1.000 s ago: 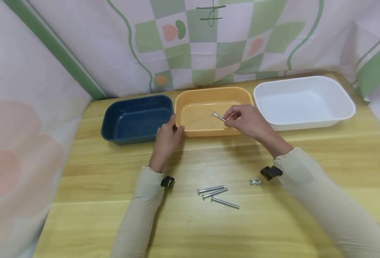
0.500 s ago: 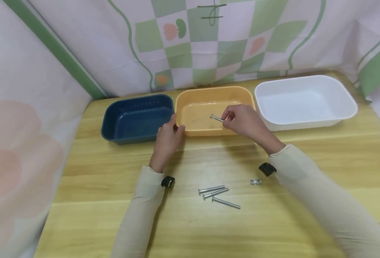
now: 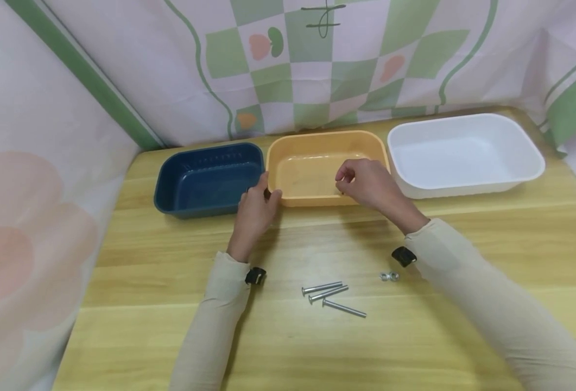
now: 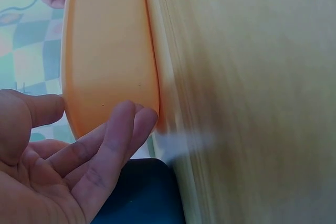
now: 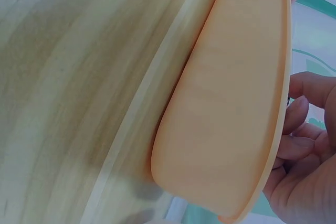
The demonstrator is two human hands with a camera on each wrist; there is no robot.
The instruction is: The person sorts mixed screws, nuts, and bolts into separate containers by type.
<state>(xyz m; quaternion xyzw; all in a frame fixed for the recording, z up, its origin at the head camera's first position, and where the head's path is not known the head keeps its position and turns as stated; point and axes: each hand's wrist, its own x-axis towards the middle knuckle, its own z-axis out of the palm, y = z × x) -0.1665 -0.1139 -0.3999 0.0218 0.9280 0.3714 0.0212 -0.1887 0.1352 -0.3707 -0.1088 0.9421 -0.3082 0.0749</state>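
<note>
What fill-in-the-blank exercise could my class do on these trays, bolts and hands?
In the head view, the rightmost tray is coloured ____.
Exactly ____ bolts lie on the table.
In the same view, the nuts lie to the ____ of the bolts.
The hand at the end of the yellow tray nearest the blue tray is the person's ____ one.
Missing words: white; three; right; left.
</note>
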